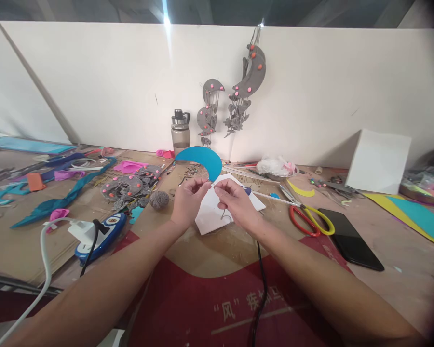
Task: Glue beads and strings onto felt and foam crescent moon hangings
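Observation:
My left hand [188,198] pinches the lower tip of a blue crescent-shaped foam piece [202,159], holding it up above the table. My right hand [235,201] is right beside it, fingers pinched on a thin grey thread [223,212] that hangs down from the crescent's tip. Both hands hover over a white sheet of paper [211,217] lying on the table. A small ball of grey yarn [159,199] sits just left of my left hand.
Red-and-yellow scissors [307,217] and a black phone [350,238] lie to the right. A pile of grey felt shapes with pink dots [130,185], a blue glue gun [101,233] with cables, a water bottle [180,132], hanging grey moon mobiles [248,82] and a white box [378,161] surround the work area.

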Available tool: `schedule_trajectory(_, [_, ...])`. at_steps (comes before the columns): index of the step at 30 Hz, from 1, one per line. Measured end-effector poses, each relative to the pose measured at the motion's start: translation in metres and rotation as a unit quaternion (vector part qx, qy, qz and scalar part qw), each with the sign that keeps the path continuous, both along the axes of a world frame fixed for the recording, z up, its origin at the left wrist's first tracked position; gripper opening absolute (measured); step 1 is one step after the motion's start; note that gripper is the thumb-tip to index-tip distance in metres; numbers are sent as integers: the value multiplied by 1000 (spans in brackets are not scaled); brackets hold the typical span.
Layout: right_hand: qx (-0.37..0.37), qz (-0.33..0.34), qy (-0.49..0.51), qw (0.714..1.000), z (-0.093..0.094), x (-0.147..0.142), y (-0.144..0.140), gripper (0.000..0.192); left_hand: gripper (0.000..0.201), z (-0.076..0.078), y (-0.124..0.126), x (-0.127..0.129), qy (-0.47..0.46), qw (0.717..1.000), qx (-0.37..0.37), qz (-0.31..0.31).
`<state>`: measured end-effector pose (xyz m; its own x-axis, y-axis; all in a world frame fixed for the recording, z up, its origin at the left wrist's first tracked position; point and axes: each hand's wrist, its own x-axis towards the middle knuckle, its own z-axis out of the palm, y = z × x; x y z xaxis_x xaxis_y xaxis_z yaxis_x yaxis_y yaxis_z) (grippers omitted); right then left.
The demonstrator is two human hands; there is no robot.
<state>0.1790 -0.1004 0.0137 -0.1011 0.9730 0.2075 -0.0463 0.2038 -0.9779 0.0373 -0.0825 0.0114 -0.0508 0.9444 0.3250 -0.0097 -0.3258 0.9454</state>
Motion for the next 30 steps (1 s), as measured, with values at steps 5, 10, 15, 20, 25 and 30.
schedule_trajectory(5, [12,-21,36,999,-2,5,6,32,23,-1,0,4,-98,989,-69,-86])
schedule_trajectory(10, [3,-36,46,998,-5,7,9,33,26,-3,0,4,-142,974,-87,-151])
schedule_trajectory(15, [13,-66,26,997,-6,7,10,32,25,-5,1,3,-170,959,-102,-202])
schedule_trajectory(20, [16,-31,38,999,-3,9,11,29,26,-4,3,2,-206,932,-140,-264])
schedule_trajectory(25, [13,96,-31,995,4,28,17,38,25,-3,8,-4,-203,888,-219,-349])
schedule_trajectory(30, [36,128,-88,987,8,40,20,32,23,-5,11,-7,-181,877,-266,-358])
